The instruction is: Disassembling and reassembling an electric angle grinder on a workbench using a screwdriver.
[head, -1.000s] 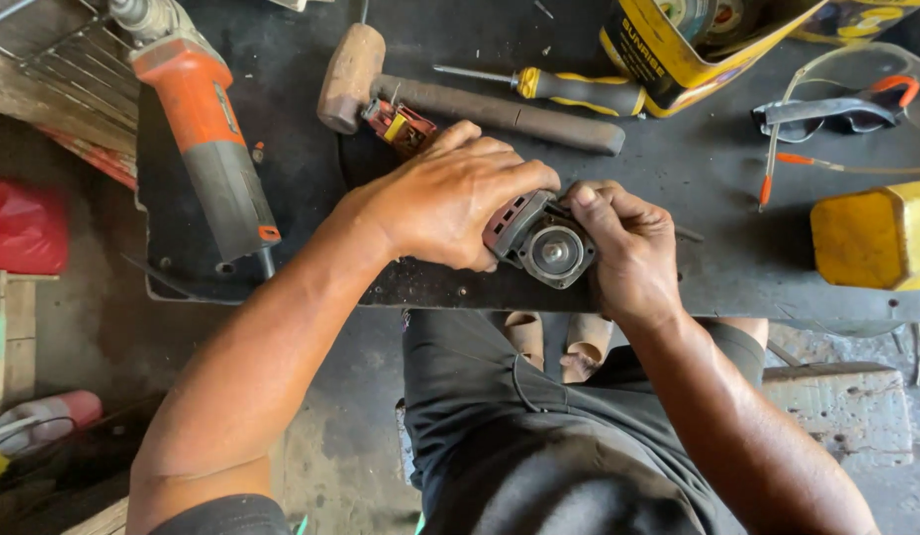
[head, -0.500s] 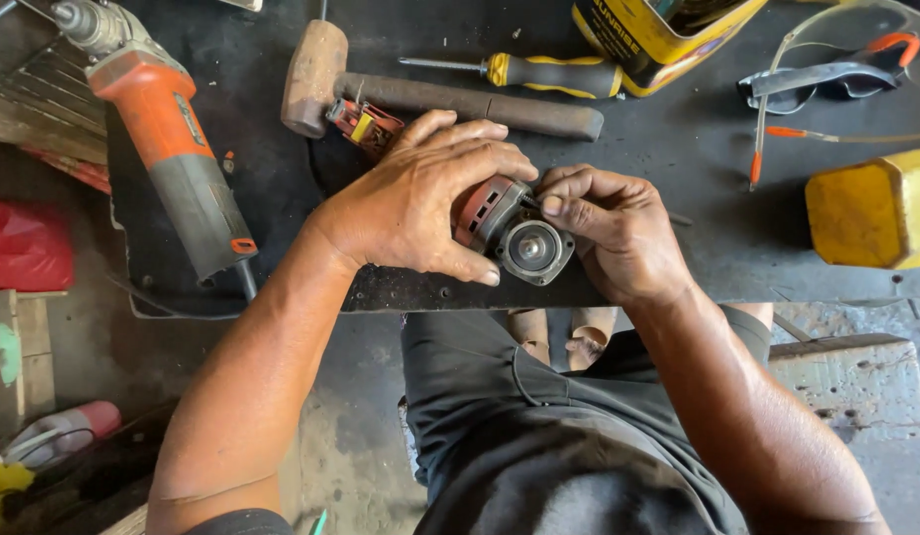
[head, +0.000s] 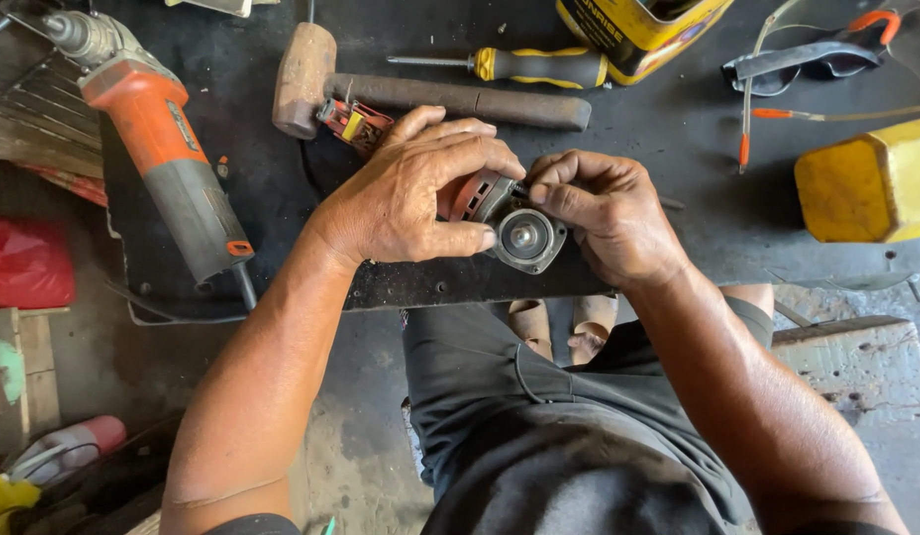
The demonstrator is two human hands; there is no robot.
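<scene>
Both hands [head: 410, 203] [head: 604, 213] grip round metal gear housing [head: 519, 233].

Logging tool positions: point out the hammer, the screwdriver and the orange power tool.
hammer [head: 304, 67], head view, on its wooden head
screwdriver [head: 539, 66], head view, on its yellow-black handle
orange power tool [head: 148, 117], head view, on its orange body

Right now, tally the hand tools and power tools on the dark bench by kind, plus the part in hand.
Angle grinder: 1
Mallet: 1
Screwdriver: 1
Gear housing, held between left hand and right hand: 1
Total: 4
</scene>
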